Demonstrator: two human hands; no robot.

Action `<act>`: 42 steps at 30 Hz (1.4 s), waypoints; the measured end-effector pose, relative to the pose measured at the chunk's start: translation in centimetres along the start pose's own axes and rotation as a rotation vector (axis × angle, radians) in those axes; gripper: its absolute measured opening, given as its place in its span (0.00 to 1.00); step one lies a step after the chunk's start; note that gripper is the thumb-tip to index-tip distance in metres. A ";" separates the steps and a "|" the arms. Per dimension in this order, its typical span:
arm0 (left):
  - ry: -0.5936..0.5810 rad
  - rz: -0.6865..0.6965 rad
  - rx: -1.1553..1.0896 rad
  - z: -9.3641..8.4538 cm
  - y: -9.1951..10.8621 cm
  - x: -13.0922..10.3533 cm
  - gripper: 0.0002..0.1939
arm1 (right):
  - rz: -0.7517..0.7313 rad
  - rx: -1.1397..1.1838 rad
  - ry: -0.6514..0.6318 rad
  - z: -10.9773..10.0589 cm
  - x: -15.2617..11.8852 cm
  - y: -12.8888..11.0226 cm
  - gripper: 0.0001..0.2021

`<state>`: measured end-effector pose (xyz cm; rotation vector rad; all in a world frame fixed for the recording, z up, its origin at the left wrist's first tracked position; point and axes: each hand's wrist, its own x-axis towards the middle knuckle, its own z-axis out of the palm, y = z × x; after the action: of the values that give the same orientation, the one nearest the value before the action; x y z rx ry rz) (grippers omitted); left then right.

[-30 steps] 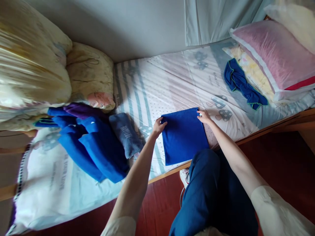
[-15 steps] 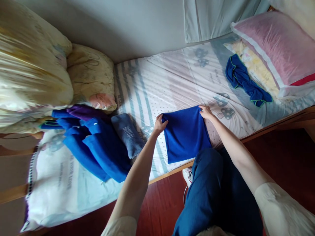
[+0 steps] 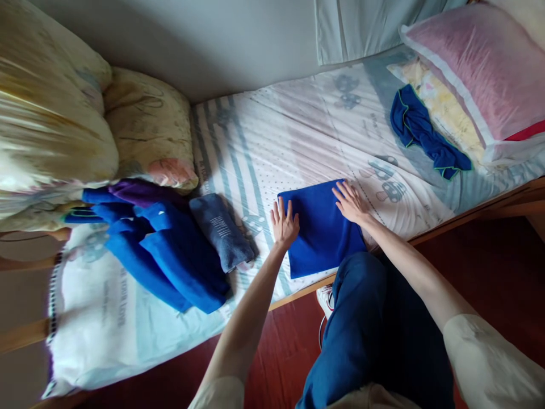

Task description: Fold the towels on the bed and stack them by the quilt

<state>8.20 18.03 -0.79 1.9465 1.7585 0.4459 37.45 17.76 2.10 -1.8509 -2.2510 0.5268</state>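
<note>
A blue cloth [image 3: 317, 233], roughly square like a towel, lies spread on the bed's near edge in front of my knee. My left hand [image 3: 284, 226] rests flat over its left edge, fingers stretched apart. On the cloth's far right corner lies my right hand [image 3: 351, 203], also with spread fingers. Neither hand grips anything. Left of the cloth is a rolled grey-blue bundle [image 3: 222, 232] with pale lettering. Beside that bundle lie folded blue garments [image 3: 170, 255], with a purple cloth [image 3: 147, 192] behind them.
The bed [image 3: 293, 130] has a pale patterned sheet. At the right, a crumpled blue cloth with green edging [image 3: 421, 136] lies by a pink pillow [image 3: 464, 74]. Yellowish bagged bedding [image 3: 51, 102] and a cushion [image 3: 149, 125] stand at the left. A wall and curtain [image 3: 370, 28] border the back.
Both hands have let go of the cloth's far corners and opened flat onto it. The left hand has shifted a little nearer and right. The cloth stays in place.
</note>
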 end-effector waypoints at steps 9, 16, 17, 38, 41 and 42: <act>0.003 -0.024 -0.023 3.1 -0.6 -12.9 0.35 | 0.320 0.091 0.100 0.0 -5.6 0.7 0.23; 0.061 -0.064 -0.061 3.4 -0.5 -16.3 0.35 | 0.583 0.274 -0.136 -0.6 -8.5 0.5 0.11; 0.068 -0.061 -0.065 3.4 -0.5 -16.3 0.35 | 0.577 0.267 -0.165 -0.6 -9.0 0.5 0.09; 0.084 -0.081 -0.081 3.1 -0.3 -16.0 0.35 | 0.736 0.265 -0.412 -1.3 -9.9 0.5 0.08; 0.086 -0.083 -0.087 2.9 -0.2 -16.0 0.35 | 0.724 0.214 -0.401 -1.2 -10.2 0.7 0.06; 0.083 -0.085 -0.092 2.9 -0.1 -16.0 0.35 | 0.713 0.188 -0.396 -1.2 -10.3 0.8 0.06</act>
<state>7.69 1.84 -2.11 1.8061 1.8310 0.5755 40.76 8.04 3.78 -2.5908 -1.5678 1.2540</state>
